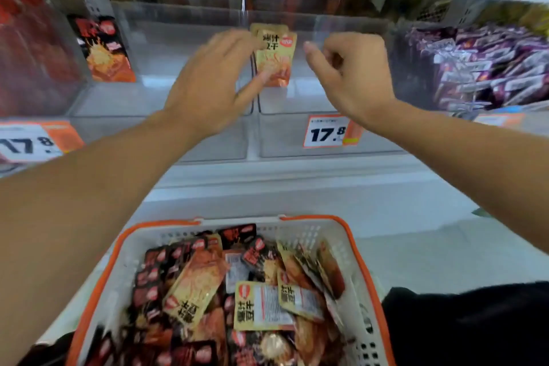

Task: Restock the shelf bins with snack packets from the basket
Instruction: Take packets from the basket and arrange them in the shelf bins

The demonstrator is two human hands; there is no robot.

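Note:
My left hand (208, 83) reaches over the divider between two clear shelf bins and pinches yellow snack packets (277, 59) between fingers and thumb, upright at the left wall of the right bin (326, 98). The left bin (148, 98) holds nothing I can see. My right hand (350, 74) hovers just right of the packets, fingers curled, with nothing visible in it. Below, a white basket with an orange rim (297, 232) holds several black-red packets (148, 285) and yellow packets (190, 291).
A red-black sample packet (104, 47) sticks to the left bin's side. Price tags reading 17.8 hang below the bins (325, 131) and at far left (26, 142). Purple packets (481, 68) fill the bin to the right, red ones (29, 53) the bin at far left.

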